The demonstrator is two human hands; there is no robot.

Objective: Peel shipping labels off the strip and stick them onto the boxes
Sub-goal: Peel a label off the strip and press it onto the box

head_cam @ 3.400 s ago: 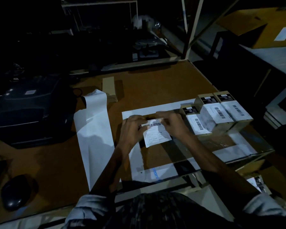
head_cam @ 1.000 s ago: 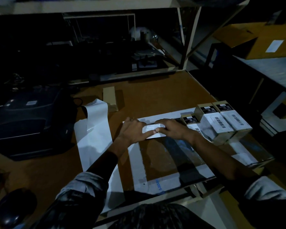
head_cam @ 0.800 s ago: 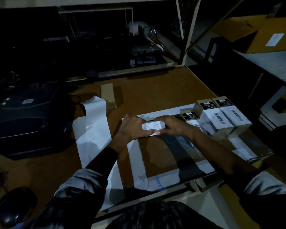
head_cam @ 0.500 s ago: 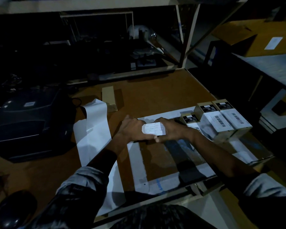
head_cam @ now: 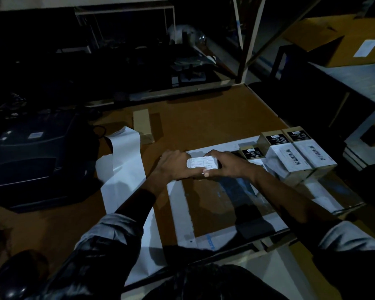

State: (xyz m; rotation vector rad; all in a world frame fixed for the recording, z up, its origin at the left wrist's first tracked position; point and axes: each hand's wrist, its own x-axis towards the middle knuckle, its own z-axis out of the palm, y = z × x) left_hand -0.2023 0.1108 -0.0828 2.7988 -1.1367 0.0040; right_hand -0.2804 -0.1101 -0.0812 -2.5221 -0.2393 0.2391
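Dim scene, viewed from above on a brown worktop (head_cam: 204, 118). At centre, a small box (head_cam: 204, 167) with a white shipping label (head_cam: 201, 163) across its top, held between both hands. Left hand (head_cam: 171, 165) on the box's left side, fingers curled over the far edge, thumb along the near edge. Right hand (head_cam: 227, 165) on the right side, fingers (head_cam: 212, 153) curled over the far top edge, thumb (head_cam: 208, 174) pressed against the near side. Both hands gripping the box.

Just right of the hands, three labelled boxes (head_cam: 290, 154) standing in a row, touching one another, barcodes showing on top. Under them, a flat sheet with a white border (head_cam: 182, 213).

Left of the hands, a long white backing strip (head_cam: 126, 169) lying along the worktop, its far end curling up near a dark printer (head_cam: 35, 156). Beyond the strip, a flat piece of cardboard (head_cam: 142, 124). At the near left corner, a dark computer mouse (head_cam: 15, 276). At far right, a large brown carton (head_cam: 344, 40) with a white label.
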